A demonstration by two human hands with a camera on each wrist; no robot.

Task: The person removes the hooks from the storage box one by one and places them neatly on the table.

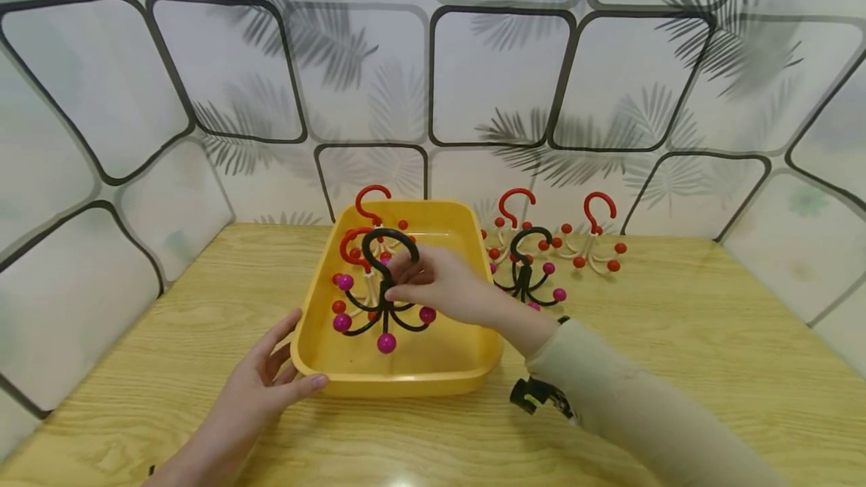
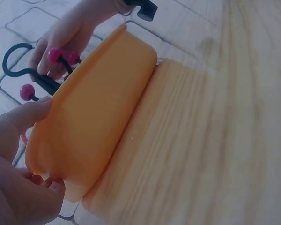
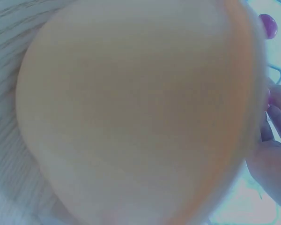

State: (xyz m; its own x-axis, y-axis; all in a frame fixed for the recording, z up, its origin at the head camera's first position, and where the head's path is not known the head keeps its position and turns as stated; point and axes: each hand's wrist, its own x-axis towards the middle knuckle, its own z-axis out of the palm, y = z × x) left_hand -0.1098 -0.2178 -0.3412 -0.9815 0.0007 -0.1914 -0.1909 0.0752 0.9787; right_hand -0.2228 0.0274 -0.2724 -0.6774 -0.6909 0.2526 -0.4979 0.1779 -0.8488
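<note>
One black hook (image 1: 386,307), magenta balls on spread arms, upright over the yellow tray (image 1: 440,352); stem pinched between thumb and fingers of the right hand (image 1: 443,288). Contact between its lower balls and the tray floor: cannot be told.
One left hand (image 1: 253,385), gripping the tray's near left corner, thumb at the rim, fingers curled below.
Two red-topped hooks, cream-armed, inside the tray: one just behind the held piece (image 1: 368,284), one farther back (image 1: 377,225).
Three more pieces on the wooden table (image 1: 710,337), right of the tray: a second black hook (image 1: 524,280), two further red-topped pieces (image 1: 517,228) (image 1: 594,235).
Probable faults: arms snagging, from crowding against the nearer red-topped hook; stem twisting, from a slackened pinch; tray sliding, from a loosened left hold.
</note>
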